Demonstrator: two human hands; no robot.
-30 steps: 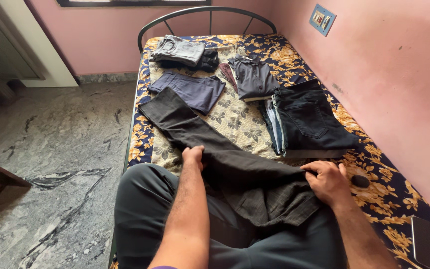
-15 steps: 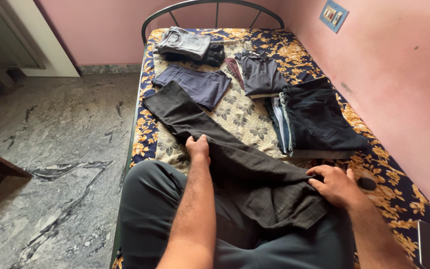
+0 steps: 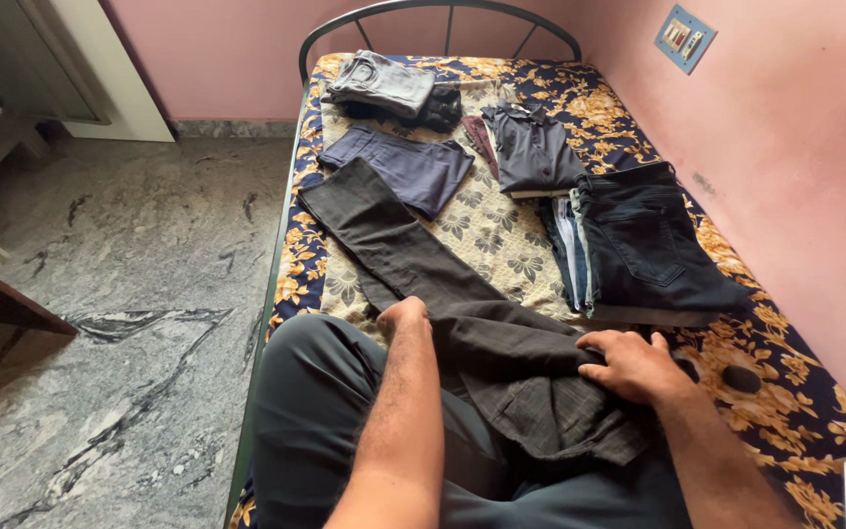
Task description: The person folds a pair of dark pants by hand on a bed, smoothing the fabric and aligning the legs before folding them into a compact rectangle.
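Nearest, the dark grey trousers (image 3: 462, 323) lie across the person's lap and run diagonally toward the left edge of the bed (image 3: 785, 392), legs stretched flat. The left hand (image 3: 403, 315) is clenched, gripping the fabric where the trousers leave the lap; the right hand (image 3: 629, 364) pinches the waist end near the right edge. To handle them well, both grips should stay taut and level so the seams line up and the cloth lies without wrinkles. Beyond the right hand, a stack of dark jeans (image 3: 648, 245) sits close by, crowding that side. Farther up lie folded navy shorts (image 3: 403, 168), just past the trouser hems, and a dark shirt (image 3: 533, 147), with a grey folded garment (image 3: 382, 82) near the metal headboard (image 3: 443, 8).
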